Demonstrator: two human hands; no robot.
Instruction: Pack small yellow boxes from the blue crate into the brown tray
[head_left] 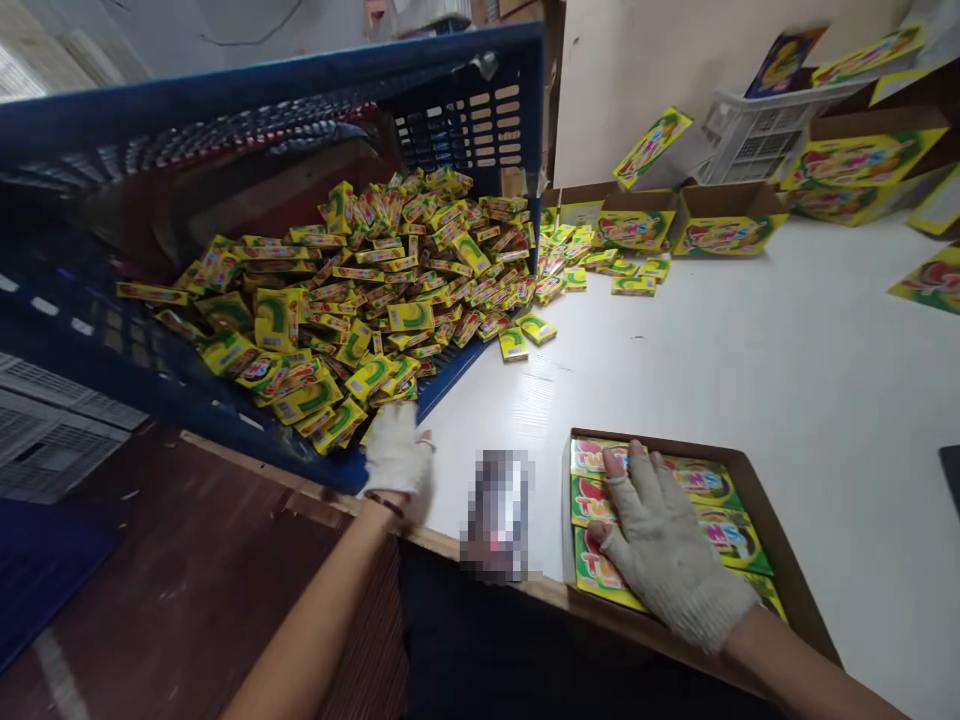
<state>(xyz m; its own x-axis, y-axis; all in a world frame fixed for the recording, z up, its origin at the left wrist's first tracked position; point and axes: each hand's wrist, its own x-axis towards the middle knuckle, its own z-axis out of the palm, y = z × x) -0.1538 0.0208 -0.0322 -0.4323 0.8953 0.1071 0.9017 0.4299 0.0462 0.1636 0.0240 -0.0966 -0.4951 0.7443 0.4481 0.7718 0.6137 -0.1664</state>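
1. Head view, left hand (396, 455): gloved in white knit, it sits at the near lip of the blue crate (465, 90), right at the edge of the heap. Fingers curl down among the nearest small packets; whether they actually grip one cannot be told, as the hand is blurred.
2. Blue crate: plastic, slotted walls, tipped on its side with its open mouth toward the white table (787, 360); its lower wall overhangs the table's near edge.
3. Small packets (360, 290): yellow-green, many, heaped loose inside the crate and spilling out of its mouth onto the table; a few strays lie just beyond the heap.
4. Right hand (667, 550): gloved, fingertips bare, laid flat and palm-down with fingers spread on the packed boxes; it presses rather than clasps anything.
5. Flat cardboard tray (795, 580): brown, low-walled, at the near table edge to the right of the crate. It holds yellow printed boxes (720, 530) lying flat and side by side in rows, touching one another, under the right hand.
6. Blurred item (499, 515): on the table between the two hands; cannot be identified.
7. Open cartons (724, 215): brown with yellow printed fronts, lined along the far side of the table, well apart from both hands.
8. White basket (757, 135): slotted plastic, behind the cartons, at the far right.
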